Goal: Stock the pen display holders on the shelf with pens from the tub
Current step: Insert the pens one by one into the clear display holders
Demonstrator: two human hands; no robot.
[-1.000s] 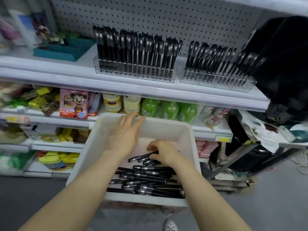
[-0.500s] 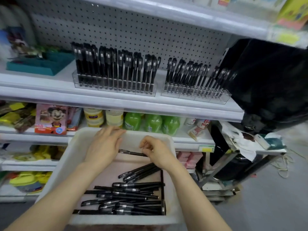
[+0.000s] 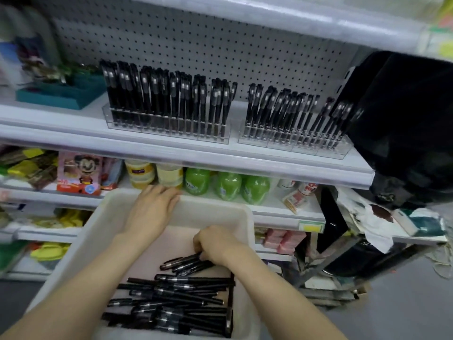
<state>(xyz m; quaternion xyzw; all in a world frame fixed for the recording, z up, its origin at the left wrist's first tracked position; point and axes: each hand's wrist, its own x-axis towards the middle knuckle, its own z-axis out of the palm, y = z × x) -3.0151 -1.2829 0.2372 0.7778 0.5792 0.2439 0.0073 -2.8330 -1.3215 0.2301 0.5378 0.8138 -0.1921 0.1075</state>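
A white tub (image 3: 98, 231) in front of me holds several black pens (image 3: 176, 303) lying in a heap. My left hand (image 3: 152, 212) rests flat over the tub's far rim, fingers straight. My right hand (image 3: 215, 244) is curled inside the tub, gripping a small bunch of pens (image 3: 186, 263) that point left. On the shelf (image 3: 73, 141) above stand two clear pen display holders: the left holder (image 3: 166, 128) packed with upright black pens, the right holder (image 3: 291, 141) with pens leaning right.
A teal tray (image 3: 61, 94) sits at the shelf's left. A black bag (image 3: 404, 123) hangs at the right, touching the right holder. Green bottles (image 3: 228, 185) and yellow tubs line the lower shelf behind the tub. A cluttered cart (image 3: 367, 229) stands right.
My right hand, which held one pen up near the tub's far wall, has dropped back down onto the pens and now grips a bunch. The camera has tilted and moved closer.
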